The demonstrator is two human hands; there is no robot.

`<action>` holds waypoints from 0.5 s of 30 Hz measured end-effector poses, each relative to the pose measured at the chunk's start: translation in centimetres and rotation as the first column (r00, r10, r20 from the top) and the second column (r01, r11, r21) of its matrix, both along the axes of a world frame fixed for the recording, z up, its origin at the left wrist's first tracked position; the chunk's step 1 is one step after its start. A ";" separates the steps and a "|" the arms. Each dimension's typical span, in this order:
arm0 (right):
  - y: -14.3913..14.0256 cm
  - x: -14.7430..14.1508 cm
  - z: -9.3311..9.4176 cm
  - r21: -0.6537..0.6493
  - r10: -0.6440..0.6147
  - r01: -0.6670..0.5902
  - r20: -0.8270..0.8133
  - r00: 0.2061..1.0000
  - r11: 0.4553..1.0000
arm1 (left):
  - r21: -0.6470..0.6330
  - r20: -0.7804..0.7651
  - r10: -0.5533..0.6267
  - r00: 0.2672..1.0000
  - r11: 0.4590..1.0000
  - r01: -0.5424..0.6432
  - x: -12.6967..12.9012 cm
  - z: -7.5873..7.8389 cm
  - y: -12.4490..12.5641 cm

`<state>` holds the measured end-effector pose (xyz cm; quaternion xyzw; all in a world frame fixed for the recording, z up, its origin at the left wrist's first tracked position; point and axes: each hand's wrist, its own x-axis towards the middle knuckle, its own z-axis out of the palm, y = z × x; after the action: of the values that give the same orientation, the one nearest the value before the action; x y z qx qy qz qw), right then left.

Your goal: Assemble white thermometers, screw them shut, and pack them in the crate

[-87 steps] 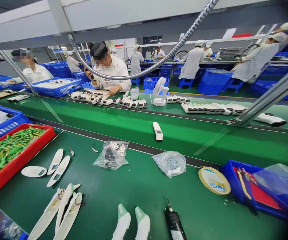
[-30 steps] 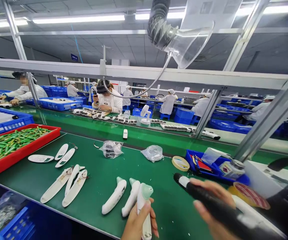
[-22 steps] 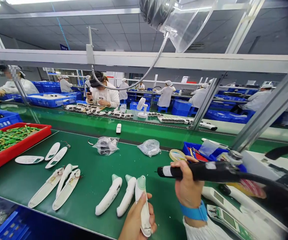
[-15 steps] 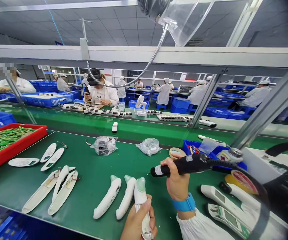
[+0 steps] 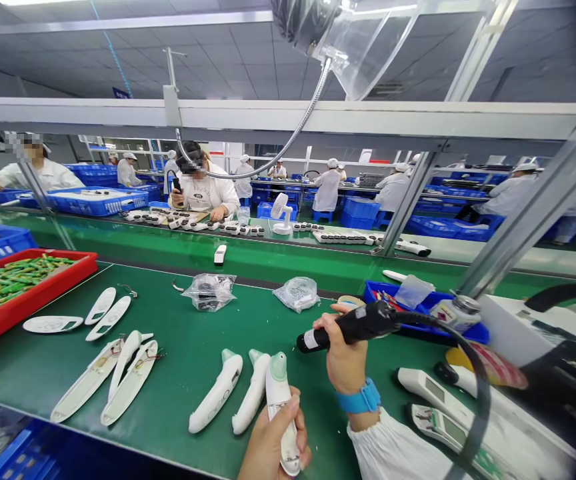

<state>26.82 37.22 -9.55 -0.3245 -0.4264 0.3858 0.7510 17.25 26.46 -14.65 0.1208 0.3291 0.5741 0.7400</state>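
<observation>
Black electric screwdriver (image 5: 351,325), gripped in my right hand (image 5: 342,357), has swung in toward the white thermometer (image 5: 279,407) my left hand (image 5: 271,445) holds upright over the worktop (image 5: 248,333) edge; fastening looks imminent.

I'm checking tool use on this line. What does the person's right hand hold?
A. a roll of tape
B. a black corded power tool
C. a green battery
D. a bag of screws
B: the right hand grips a black power tool with a cable trailing from its rear, held above the green bench, while the left hand holds a white thermometer.
</observation>
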 end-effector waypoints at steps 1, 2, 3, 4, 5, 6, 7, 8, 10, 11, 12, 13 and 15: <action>-0.3 0.0 0.1 -0.005 0.007 -0.007 -0.006 1.000 1.000 | -0.008 0.000 0.007 1.000 1.000 -0.007 0.0 0.0 0.0; -0.8 0.1 0.3 -0.005 0.014 -0.014 -0.015 1.000 1.000 | -0.016 -0.002 0.016 1.000 1.000 -0.016 0.0 0.0 0.0; -1.6 0.2 0.6 0.000 0.018 -0.018 -0.025 1.000 1.000 | -0.021 -0.005 0.031 0.999 0.999 -0.031 0.1 0.1 0.0; -2.6 0.4 1.1 0.004 0.022 -0.021 -0.035 0.999 1.000 | -0.022 -0.010 0.055 0.998 0.998 -0.055 0.1 0.1 0.0; -3.7 0.7 1.6 0.011 0.025 -0.025 -0.049 0.998 1.000 | -0.021 -0.018 0.083 0.996 0.996 -0.084 0.1 0.2 0.0; -4.8 1.0 2.2 0.020 0.030 -0.029 -0.064 0.997 0.999 | -0.020 -0.028 0.113 0.993 0.993 -0.114 0.1 0.3 0.0; -6.0 1.4 2.8 0.027 0.035 -0.033 -0.082 0.996 0.999 | -0.022 -0.037 0.140 0.989 0.990 -0.141 0.2 0.4 0.0; -7.1 1.7 3.4 0.038 0.040 -0.036 -0.103 0.994 0.999 | -0.030 -0.044 0.160 0.986 0.986 -0.162 0.2 0.6 -0.1; -8.9 2.3 4.3 0.061 0.049 -0.041 -0.136 0.990 0.997 | -0.062 -0.041 0.174 0.984 0.982 -0.176 0.2 0.8 -0.2; -9.6 2.5 4.6 0.066 0.052 -0.043 -0.145 0.988 0.997 | -0.080 -0.032 0.172 0.985 0.982 -0.174 0.2 1.0 -0.2; -10.2 2.7 4.8 0.064 0.053 -0.044 -0.150 0.987 0.997 | -0.095 -0.020 0.166 0.986 0.981 -0.167 0.3 1.1 -0.3; -10.6 2.8 4.9 0.060 0.055 -0.046 -0.158 0.986 0.997 | -0.108 -0.008 0.161 0.987 0.981 -0.160 0.3 1.2 -0.3; -11.1 2.9 4.9 0.040 0.056 -0.049 -0.178 0.983 0.998 | -0.116 0.011 0.152 0.988 0.982 -0.150 0.4 1.4 -0.3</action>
<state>29.77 26.10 -4.60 -0.2638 -0.3726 0.4253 0.7814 17.68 26.17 -13.24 0.0468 0.3623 0.6097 0.7034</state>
